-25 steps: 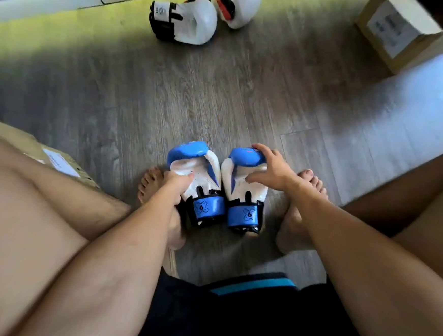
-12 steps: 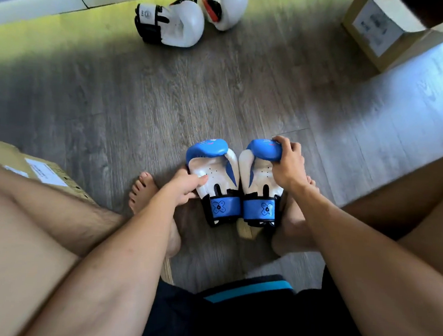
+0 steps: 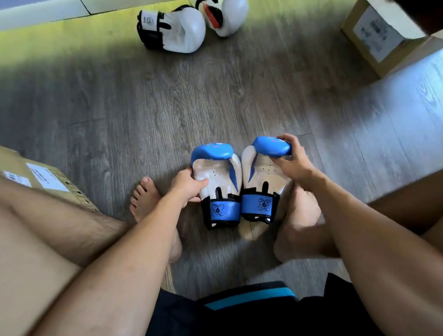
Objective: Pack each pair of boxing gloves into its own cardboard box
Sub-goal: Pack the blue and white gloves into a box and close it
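The left hand (image 3: 187,185) grips the left blue glove (image 3: 221,174) and the right hand (image 3: 293,163) clasps the tip of the right blue glove (image 3: 263,172), side by side between the feet, cuffs nearest, with the closer cardboard box (image 3: 42,177) leftward.
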